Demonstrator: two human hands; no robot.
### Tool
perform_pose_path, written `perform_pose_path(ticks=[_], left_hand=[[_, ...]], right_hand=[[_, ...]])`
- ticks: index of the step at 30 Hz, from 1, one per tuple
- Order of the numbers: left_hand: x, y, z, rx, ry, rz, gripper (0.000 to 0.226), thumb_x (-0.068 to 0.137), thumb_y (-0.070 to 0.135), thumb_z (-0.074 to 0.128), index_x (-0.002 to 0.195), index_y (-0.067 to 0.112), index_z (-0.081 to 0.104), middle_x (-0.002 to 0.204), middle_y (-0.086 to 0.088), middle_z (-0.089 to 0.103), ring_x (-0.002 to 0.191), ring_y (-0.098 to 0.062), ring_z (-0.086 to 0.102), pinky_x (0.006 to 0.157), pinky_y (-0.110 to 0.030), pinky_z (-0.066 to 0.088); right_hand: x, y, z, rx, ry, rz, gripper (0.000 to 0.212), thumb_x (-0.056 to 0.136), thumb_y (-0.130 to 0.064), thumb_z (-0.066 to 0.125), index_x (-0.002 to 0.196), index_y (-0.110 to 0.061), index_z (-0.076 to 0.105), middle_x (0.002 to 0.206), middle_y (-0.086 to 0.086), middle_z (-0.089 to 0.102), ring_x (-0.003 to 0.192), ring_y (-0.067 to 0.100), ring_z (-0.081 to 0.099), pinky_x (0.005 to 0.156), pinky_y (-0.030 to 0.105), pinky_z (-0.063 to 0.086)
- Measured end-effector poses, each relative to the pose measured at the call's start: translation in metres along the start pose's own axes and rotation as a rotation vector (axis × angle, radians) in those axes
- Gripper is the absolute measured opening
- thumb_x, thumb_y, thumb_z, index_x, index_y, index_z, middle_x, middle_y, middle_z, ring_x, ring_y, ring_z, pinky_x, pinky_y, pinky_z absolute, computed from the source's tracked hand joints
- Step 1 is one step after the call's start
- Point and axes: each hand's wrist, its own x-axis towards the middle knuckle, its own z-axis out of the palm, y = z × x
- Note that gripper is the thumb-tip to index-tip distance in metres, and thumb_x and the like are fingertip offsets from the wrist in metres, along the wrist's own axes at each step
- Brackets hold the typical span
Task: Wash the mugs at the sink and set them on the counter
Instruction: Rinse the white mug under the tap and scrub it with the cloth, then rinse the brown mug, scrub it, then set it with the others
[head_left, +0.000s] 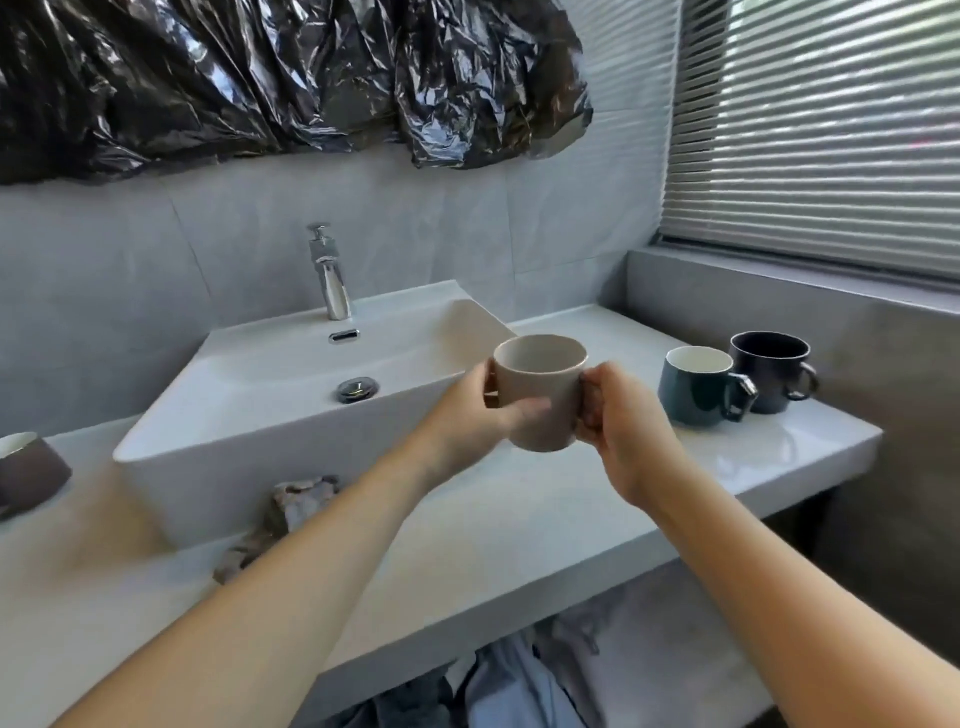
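A beige mug (545, 384) is held upright in the air just right of the white sink (249, 415), above the counter (519, 519). My left hand (483, 410) wraps around its body, thumb across the front. My right hand (618, 415) grips the handle side; the handle itself is hidden by the fingers. On the counter to the right stand a teal mug (691, 395) with a white inside and a dark navy mug (769, 374), both upright with handles to the right.
A chrome faucet (332, 280) rises behind the basin. A brown mug (31, 473) sits at the left edge. A crumpled cloth (291, 509) lies in front of the sink. Black plastic sheeting hangs on the wall; window blinds are at the right. Laundry lies below the counter.
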Motion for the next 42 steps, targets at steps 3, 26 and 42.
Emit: perform_pose_path(ticks=[3, 26, 42], left_hand=[[0.027, -0.021, 0.038, -0.050, -0.056, -0.014, 0.060, 0.072, 0.011, 0.084, 0.124, 0.021, 0.057, 0.114, 0.002, 0.070, 0.106, -0.011, 0.066, 0.089, -0.028, 0.056], [0.108, -0.053, 0.108, 0.123, -0.080, -0.118, 0.080, 0.070, 0.036, 0.079, 0.142, 0.030, 0.044, 0.129, 0.021, 0.053, 0.117, -0.013, 0.057, 0.095, -0.032, 0.050], [-0.084, -0.014, -0.193, 0.433, 0.567, 0.195, 0.029, 0.093, 0.024, 0.061, 0.120, 0.014, 0.064, 0.112, 0.002, 0.067, 0.099, -0.015, 0.066, 0.093, -0.034, 0.054]], right_hand=[[0.016, 0.021, -0.034, -0.143, 0.039, -0.058, 0.023, 0.097, -0.013, 0.042, 0.074, -0.013, 0.047, 0.074, 0.001, 0.043, 0.069, 0.016, 0.041, 0.066, 0.030, 0.037], [0.070, 0.043, -0.109, -0.796, 0.279, -0.188, 0.031, 0.101, -0.024, 0.046, 0.130, -0.014, 0.051, 0.122, -0.001, 0.051, 0.113, 0.018, 0.048, 0.092, 0.026, 0.034], [-0.038, -0.002, 0.185, -0.998, -0.286, -0.663, 0.045, 0.098, -0.019, 0.051, 0.141, -0.009, 0.044, 0.145, 0.009, 0.044, 0.133, 0.026, 0.039, 0.104, 0.019, 0.022]])
